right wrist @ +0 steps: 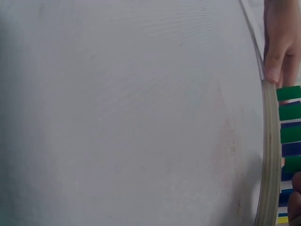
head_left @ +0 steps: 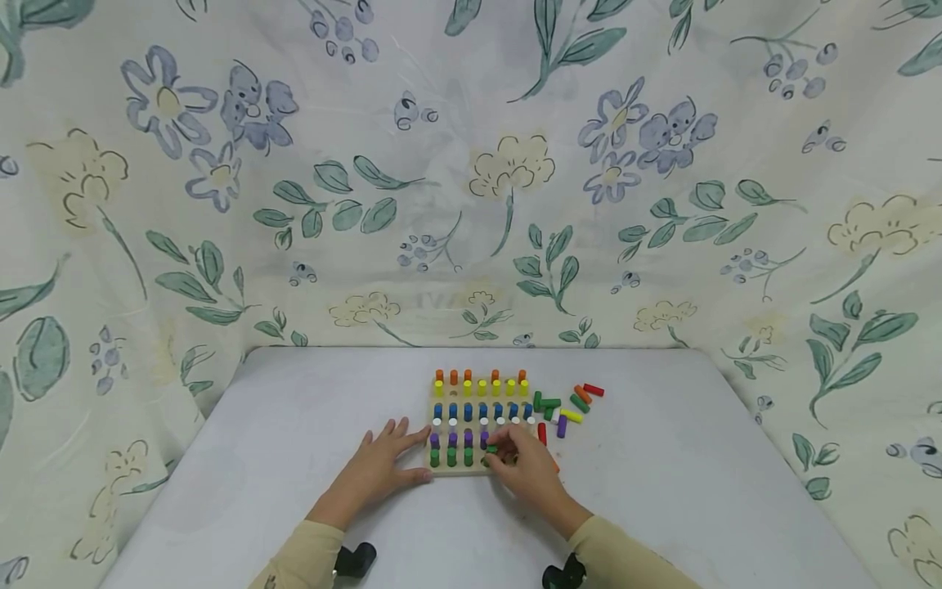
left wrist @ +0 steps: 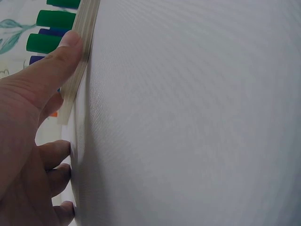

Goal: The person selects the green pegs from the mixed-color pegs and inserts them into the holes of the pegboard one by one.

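Head view: left hand spread against the pegboard, your right hand pinches a green peg, probably needing front-row seating next

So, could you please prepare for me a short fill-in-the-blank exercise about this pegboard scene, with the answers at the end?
1. The right hand pinches a ____ peg.
2. Between the yellow pegs and the white pegs stands a row of ____ pegs.
3. Loose pegs lie on the table to the ____ of the wooden pegboard, as the person sees it.
Answers: green; blue; right.
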`<state>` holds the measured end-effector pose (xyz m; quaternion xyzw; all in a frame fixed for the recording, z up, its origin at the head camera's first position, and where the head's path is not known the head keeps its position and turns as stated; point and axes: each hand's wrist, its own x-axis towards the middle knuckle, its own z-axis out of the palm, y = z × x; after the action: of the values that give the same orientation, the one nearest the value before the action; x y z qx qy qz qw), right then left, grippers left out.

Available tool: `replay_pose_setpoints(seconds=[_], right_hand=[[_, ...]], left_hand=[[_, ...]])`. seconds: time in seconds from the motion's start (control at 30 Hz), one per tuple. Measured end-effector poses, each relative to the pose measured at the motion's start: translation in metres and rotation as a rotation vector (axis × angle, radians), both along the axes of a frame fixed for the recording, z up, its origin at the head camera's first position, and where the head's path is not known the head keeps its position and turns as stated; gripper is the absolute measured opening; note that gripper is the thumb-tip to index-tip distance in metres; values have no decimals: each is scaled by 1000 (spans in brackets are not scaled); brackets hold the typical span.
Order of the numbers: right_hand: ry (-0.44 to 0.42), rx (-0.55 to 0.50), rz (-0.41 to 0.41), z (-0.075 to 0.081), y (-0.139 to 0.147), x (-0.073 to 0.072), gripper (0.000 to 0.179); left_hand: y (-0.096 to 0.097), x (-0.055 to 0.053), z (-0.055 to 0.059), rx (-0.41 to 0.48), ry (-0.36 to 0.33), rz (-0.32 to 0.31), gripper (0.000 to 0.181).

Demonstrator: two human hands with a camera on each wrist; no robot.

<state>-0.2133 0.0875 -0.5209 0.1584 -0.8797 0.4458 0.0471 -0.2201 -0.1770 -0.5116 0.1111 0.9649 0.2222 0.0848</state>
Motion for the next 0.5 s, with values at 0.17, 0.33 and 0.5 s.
replay_pose_setpoints(seconds=[0.17, 0.33, 0.5], right_hand=[[-18, 0, -1, 2, -1, 0, 18], [-24, 8, 17, -1, -2, 0, 19], [8, 42, 32, -4, -3, 0, 16]], left_hand=[[0, 0, 0, 0, 1, -2, 82], [1, 0, 1, -5, 1, -3, 81], [1, 1, 1, -10, 3, 0, 81]])
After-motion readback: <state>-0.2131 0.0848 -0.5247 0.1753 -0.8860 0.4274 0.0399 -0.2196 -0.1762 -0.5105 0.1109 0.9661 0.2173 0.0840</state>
